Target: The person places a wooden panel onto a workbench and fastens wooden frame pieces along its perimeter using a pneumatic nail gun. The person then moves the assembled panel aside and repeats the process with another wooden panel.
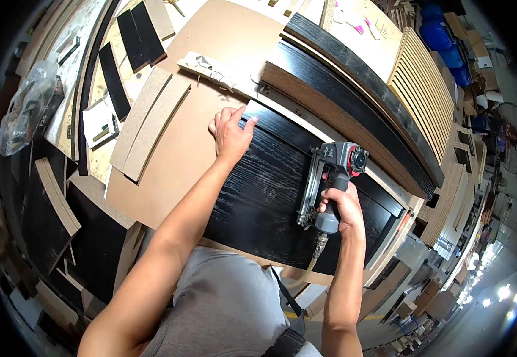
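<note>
- Left hand, in the head view, is at the upper left corner of a black panel; its fingers are partly bent, thumb at the panel's edge; whether it grips the edge, I cannot tell;
- right hand is wrapped round the handle of a nail gun, which stands over the right part of the panel; whether its nose touches the panel, I cannot tell;
- an air hose runs from the bottom of the handle toward the person's body;
- the black panel lies flat on the tan surface, right in front of the person;
- beyond it lie long black boards, stacked; a slatted stack is farther right;
- two beige strips lie side by side left of the left hand; a clear plastic bag is at the far left.
</note>
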The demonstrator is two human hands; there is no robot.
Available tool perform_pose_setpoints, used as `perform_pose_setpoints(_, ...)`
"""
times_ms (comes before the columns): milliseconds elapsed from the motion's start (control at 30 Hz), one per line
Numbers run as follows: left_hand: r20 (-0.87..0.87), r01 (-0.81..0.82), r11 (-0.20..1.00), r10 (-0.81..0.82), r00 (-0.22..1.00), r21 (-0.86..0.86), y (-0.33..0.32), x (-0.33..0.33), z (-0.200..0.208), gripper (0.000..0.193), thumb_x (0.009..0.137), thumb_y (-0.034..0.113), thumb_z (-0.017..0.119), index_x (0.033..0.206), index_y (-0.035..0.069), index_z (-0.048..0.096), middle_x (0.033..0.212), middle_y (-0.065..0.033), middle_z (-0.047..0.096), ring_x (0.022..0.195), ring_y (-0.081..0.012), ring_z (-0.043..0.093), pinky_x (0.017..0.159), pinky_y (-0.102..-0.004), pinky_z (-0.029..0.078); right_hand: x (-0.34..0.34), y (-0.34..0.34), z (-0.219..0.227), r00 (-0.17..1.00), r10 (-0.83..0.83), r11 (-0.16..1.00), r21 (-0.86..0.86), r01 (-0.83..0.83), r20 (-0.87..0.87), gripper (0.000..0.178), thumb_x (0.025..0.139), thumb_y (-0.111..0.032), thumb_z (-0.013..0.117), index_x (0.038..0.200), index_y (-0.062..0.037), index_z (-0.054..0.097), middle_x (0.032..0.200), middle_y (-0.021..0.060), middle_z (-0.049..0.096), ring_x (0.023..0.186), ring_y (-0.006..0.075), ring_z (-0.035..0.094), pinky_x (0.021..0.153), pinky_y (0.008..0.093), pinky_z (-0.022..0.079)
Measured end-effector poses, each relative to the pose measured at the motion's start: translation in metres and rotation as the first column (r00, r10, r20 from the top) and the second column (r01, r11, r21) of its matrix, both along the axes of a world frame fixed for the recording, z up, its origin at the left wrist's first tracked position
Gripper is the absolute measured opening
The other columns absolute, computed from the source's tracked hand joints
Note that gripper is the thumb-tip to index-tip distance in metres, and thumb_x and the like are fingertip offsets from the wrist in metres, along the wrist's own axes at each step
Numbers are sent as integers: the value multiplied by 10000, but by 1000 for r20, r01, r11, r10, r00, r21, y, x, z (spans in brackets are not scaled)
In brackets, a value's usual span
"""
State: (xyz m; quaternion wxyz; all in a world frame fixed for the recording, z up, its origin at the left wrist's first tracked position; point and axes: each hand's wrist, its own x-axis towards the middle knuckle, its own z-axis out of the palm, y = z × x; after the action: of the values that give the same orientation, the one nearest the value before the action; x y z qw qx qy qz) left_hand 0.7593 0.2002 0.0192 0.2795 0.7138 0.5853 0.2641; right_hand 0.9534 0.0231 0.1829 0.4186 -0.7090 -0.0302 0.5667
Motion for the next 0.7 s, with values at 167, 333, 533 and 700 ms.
perform_pose_setpoints(167,28,4,999,-2,1000,-50,4,-4,-1,413,862,362,730,1196,119,724,1035,-47,606,1097,-238,510,1058,-421,284,-6,8,2,998,29,999,-24,-28,57,352,724,38,572,1072,-7,550,633,51,523,473,156,532,484,319,509)
perform_pose_setpoints(333,48,16,1000,-15,999,-17,6,-7,-1,389,862,340,737,1179,114,736,1015,-50,606,1086,-240,518,1035,-430,283,-10,15,7,998,19,998,-54,-15,59,317,721,61,564,1033,4,566,646,56,549,471,156,551,473,296,494)
perform_pose_setpoints(533,100,9,999,-4,995,-52,6,-4,-4,293,912,247,675,1156,99,738,1007,-39,636,1054,-239,533,1017,-427,296,-25,34,8,995,63,998,-4,-63,71,197,722,66,555,912,21,580,646,71,562,466,167,553,458,297,488)
perform_pose_setpoints(700,105,-35,999,37,994,-24,6,-3,-5,263,905,229,678,1122,100,752,1001,-33,642,1052,-235,536,997,-423,309,-51,71,4,985,170,984,40,-172,40,211,715,55,595,925,41,584,647,81,581,470,167,566,465,299,486)
